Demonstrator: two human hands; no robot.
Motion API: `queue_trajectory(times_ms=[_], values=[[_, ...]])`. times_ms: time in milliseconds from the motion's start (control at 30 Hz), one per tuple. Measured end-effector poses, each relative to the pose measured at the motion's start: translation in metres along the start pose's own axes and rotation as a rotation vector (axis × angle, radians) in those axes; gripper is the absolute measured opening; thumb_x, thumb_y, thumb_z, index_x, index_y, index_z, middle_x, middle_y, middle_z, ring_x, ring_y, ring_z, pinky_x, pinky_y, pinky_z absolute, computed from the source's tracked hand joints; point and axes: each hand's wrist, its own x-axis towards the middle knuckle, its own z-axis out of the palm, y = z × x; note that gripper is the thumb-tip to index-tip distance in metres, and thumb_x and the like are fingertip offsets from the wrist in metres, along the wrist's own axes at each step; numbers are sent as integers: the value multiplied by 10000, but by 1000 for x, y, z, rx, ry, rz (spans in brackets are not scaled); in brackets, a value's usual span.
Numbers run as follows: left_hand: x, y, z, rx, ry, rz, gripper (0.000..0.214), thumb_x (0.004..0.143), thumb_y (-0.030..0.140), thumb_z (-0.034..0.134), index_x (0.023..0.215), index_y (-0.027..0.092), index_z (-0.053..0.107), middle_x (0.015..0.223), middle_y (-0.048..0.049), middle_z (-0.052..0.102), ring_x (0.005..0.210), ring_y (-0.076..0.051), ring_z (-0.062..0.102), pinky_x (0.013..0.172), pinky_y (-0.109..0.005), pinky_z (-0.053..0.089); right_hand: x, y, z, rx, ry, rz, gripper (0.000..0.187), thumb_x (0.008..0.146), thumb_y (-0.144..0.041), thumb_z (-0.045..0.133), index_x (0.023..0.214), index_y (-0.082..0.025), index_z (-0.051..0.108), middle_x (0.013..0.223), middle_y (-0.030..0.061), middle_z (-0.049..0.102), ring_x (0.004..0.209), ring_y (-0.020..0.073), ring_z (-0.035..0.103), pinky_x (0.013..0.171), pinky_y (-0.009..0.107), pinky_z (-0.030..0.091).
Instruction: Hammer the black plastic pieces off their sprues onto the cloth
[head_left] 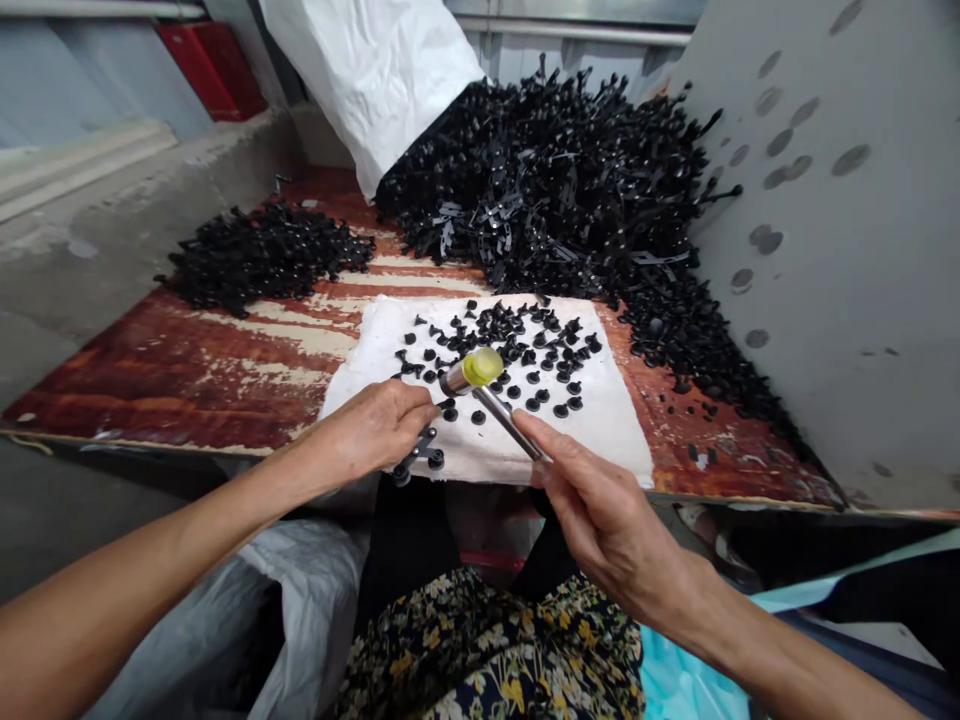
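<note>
My right hand [600,510] is closed around the metal handle of a small hammer [480,385] with a yellow-green head, held just above a white cloth [600,410]. Several small black plastic caps [517,345] lie scattered on that cloth. My left hand [375,430] rests on the cloth's near left edge, fingers curled on a black plastic strip piece [420,458] with round ends, right beside the hammer head.
A big heap of black plastic strips [555,180] spills from a white sack [375,70] at the back. A smaller black pile [262,250] lies back left on the worn red board [187,370]. A grey panel [840,250] stands right. A plastic bag [285,620] hangs below.
</note>
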Motion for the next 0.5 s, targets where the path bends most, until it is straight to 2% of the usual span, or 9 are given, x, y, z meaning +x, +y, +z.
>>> queue_trajectory(times_ms=[100,200,267,367,500], values=[[2,-3,-2,-83,-33,29,336,812,435,420,569,205,430,529,44,394,506,-101,359,488,-221,284,-8,8,6,74,26,152,531,974,-103,434,1486,-234,477,1189,101,718,1116,226,691,947,388,588],[5,-5,-5,-120,-58,56,345,804,443,445,560,200,427,525,48,396,508,-93,344,483,-207,288,-16,11,7,156,45,322,487,990,-167,442,1468,-241,496,963,66,726,900,194,720,861,372,600],[6,-6,-7,-132,-88,72,350,804,452,456,567,196,432,528,49,398,514,-91,338,488,-204,290,-21,12,9,204,51,397,468,993,-207,457,1457,-237,507,839,38,691,770,172,693,768,337,600],[6,-7,-10,-133,-112,94,352,814,463,458,585,196,439,539,50,389,525,-94,340,503,-209,295,-28,14,12,266,74,468,451,993,-247,473,1441,-234,522,764,19,644,689,157,645,640,279,566],[7,-10,-11,-121,-126,126,346,830,453,451,594,199,447,554,44,389,544,-104,354,528,-223,305,-34,20,15,320,88,506,448,997,-278,473,1441,-234,518,765,16,622,613,132,580,529,232,496]])
